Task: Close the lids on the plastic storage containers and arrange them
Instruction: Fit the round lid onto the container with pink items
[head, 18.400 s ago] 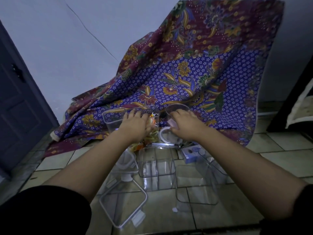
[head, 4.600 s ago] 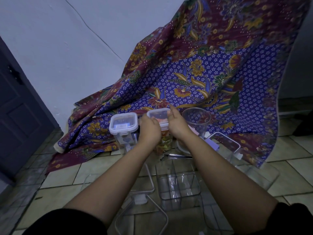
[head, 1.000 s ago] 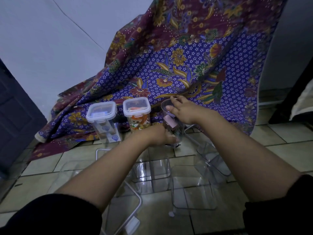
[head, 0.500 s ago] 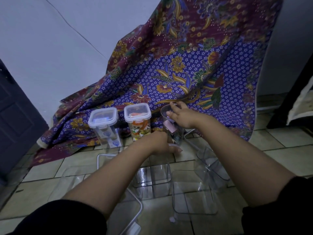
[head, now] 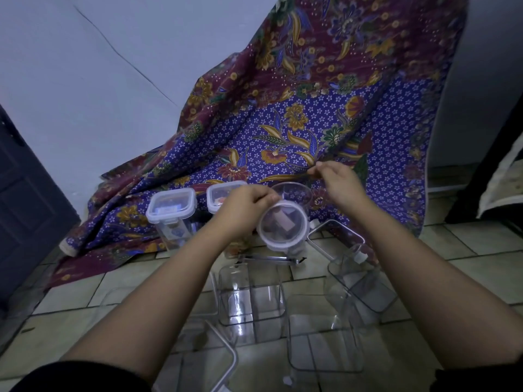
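Our left arm reaches forward over the tiled floor (head: 481, 250), and the left hand (head: 243, 206) is curled at the upper left edge of a round lid (head: 283, 224). The fingers are closed on its rim, holding the lid tilted toward us, above the floor and in front of a round clear jar (head: 294, 192). Our right arm stretches out beside it. The right hand (head: 338, 183) is raised just past the jar's far right rim, fingertips pinched together. We cannot tell whether they grip anything or touch the jar.

Two square containers stand to the left against the patterned cloth (head: 311, 123), each with its lid on: the left box (head: 171, 213) in full view, the second box (head: 223, 192) partly hidden behind our left hand. Nearer to us, open clear tubs (head: 250, 298) and loose lids lie on the tiles between our forearms.
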